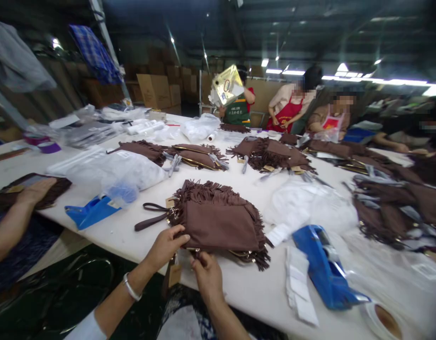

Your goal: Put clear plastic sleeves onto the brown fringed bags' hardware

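A brown fringed wristlet bag [220,224] lies flat on the white table in front of me, its gold-toned zipper edge facing me. My left hand [170,248] grips the bag's near left corner between thumb and fingers. Just right of it, my right hand [208,274] is closed in a pinch at the zipper pull [197,252] on the near edge. Its fingertips partly cover the pull. A dark wrist strap [152,217] sticks out to the left of the bag. From the near edge a tan tag [174,275] hangs below the tabletop.
Blue tape dispensers [322,264] [92,210] stand right and left of the bag. Folded white slips [299,285] and a tape roll [382,321] lie near right. More brown bags [274,153] and plastic bags [310,205] cover the table. A co-worker's hand [37,191] rests on a bag at left.
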{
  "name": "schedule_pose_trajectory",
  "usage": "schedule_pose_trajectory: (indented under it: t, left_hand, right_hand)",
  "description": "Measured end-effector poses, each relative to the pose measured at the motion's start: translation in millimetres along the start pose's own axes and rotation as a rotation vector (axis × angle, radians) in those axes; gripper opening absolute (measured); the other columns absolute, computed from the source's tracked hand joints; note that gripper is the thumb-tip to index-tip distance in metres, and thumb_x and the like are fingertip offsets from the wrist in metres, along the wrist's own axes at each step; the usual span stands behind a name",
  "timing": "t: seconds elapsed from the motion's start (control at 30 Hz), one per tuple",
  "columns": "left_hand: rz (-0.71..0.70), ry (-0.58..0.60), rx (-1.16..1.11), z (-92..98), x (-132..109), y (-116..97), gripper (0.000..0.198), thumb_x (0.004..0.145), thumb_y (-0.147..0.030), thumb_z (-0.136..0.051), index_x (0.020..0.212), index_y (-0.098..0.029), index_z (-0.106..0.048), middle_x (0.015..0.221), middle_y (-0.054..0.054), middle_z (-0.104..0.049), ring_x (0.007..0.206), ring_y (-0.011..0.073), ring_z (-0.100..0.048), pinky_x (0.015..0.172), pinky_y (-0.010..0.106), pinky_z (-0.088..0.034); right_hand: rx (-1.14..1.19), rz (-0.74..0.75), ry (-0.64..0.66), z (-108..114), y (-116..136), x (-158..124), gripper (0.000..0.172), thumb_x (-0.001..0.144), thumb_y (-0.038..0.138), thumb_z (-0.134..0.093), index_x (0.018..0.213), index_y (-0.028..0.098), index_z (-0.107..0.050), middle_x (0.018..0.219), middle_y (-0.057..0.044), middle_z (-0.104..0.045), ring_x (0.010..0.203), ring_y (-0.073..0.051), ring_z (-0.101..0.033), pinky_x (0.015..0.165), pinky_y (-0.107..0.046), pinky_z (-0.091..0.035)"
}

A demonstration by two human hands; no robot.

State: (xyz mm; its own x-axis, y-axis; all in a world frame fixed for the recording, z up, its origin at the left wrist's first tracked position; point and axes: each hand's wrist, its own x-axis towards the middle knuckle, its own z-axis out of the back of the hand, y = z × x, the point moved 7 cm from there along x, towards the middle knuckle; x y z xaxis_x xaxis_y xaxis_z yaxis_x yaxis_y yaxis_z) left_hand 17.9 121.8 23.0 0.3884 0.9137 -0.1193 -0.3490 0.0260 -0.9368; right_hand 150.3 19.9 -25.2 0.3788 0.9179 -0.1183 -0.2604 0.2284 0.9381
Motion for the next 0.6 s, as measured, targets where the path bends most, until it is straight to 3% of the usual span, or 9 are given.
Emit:
schedule_pose_trajectory:
  t: [0.1, 0.2, 0.27, 0.33, 0.4, 0.47, 0.53, 0.6]
  left_hand:
    - [0.008, -0.088, 0.117, 5.4, 18, 6, 0.029, 0.077, -0.046, -0.06, 0.087, -0.018, -0.063, 0.061, -0.004, -0.058, 0.052, 0.0154, -0.052, 0.05, 0.024, -0.038]
    - [0.063, -0.173, 0.212, 8.2, 22, 22, 0.03, 0.077, -0.045, -0.058, 0.089, -0.018, -0.063, 0.068, 0.0, -0.063, 0.059, 0.0198, -0.059, 0.056, 0.028, -0.044]
    - [-0.004, -0.284, 0.326, 11.5, 9, 19, 0.033, 0.079, -0.042, -0.057, 0.1, -0.018, -0.062, 0.088, 0.006, -0.066, 0.082, 0.0248, -0.064, 0.073, 0.033, -0.049]
    - [-0.107, -0.456, 0.452, 15.2, -18, 7, 0.039, 0.082, -0.041, -0.054, 0.115, -0.019, -0.056, 0.112, 0.011, -0.061, 0.107, 0.0276, -0.057, 0.093, 0.039, -0.044]
    - [-0.114, -0.551, 0.486, 12.8, -46, 2, 0.038, 0.086, -0.041, -0.05, 0.118, -0.02, -0.054, 0.119, 0.012, -0.058, 0.115, 0.0284, -0.052, 0.101, 0.042, -0.039]
    - [0.032, -0.408, 0.345, -2.3, -60, 15, 0.033, 0.087, -0.046, -0.047, 0.102, -0.019, -0.061, 0.105, 0.011, -0.063, 0.104, 0.0293, -0.058, 0.095, 0.043, -0.044]
    - [0.246, -0.147, 0.018, -29.4, -65, 37, 0.04, 0.087, -0.053, -0.046, 0.088, -0.017, -0.064, 0.085, 0.009, -0.066, 0.084, 0.0281, -0.064, 0.077, 0.041, -0.053]
    - [0.416, 0.029, -0.345, -55.0, -67, 51, 0.042, 0.084, -0.056, -0.051, 0.091, -0.016, -0.064, 0.077, 0.008, -0.066, 0.07, 0.025, -0.065, 0.064, 0.037, -0.055]
  right_hand:
    - [0.081, -0.025, 0.014, 6, 6, 4, 0.022, 0.076, 0.041, -0.062, 0.067, 0.021, -0.064, 0.082, -0.003, -0.062, 0.079, -0.018, -0.058, 0.07, -0.026, -0.041]
    - [0.33, -0.223, 0.196, -12, -8, 5, 0.034, 0.075, 0.053, -0.059, 0.072, 0.019, -0.058, 0.069, -0.002, -0.063, 0.063, -0.014, -0.058, 0.058, -0.024, -0.041]
    - [0.427, -0.32, 0.317, -26, -17, 1, 0.047, 0.076, 0.064, -0.052, 0.082, 0.018, -0.057, 0.059, -0.001, -0.062, 0.049, -0.012, -0.054, 0.048, -0.022, -0.039]
    - [0.506, -0.371, 0.384, -32, -23, -4, 0.057, 0.074, 0.071, -0.05, 0.089, 0.017, -0.055, 0.059, -0.001, -0.063, 0.043, -0.01, -0.052, 0.045, -0.021, -0.039]
    - [0.619, -0.425, 0.429, -35, -27, -10, 0.059, 0.072, 0.072, -0.055, 0.091, 0.016, -0.055, 0.064, -0.001, -0.065, 0.043, -0.008, -0.052, 0.044, -0.019, -0.04]
    - [0.728, -0.468, 0.476, -37, -27, -17, 0.057, 0.072, 0.07, -0.059, 0.091, 0.016, -0.056, 0.065, -0.001, -0.065, 0.043, -0.007, -0.051, 0.043, -0.017, -0.04]
    - [0.807, -0.485, 0.553, -42, -23, -24, 0.055, 0.074, 0.068, -0.059, 0.088, 0.015, -0.057, 0.064, -0.001, -0.065, 0.042, -0.006, -0.05, 0.043, -0.016, -0.04]
    - [0.862, -0.502, 0.662, -52, -19, -31, 0.056, 0.077, 0.069, -0.055, 0.086, 0.014, -0.059, 0.063, -0.001, -0.064, 0.043, -0.006, -0.051, 0.044, -0.018, -0.042]
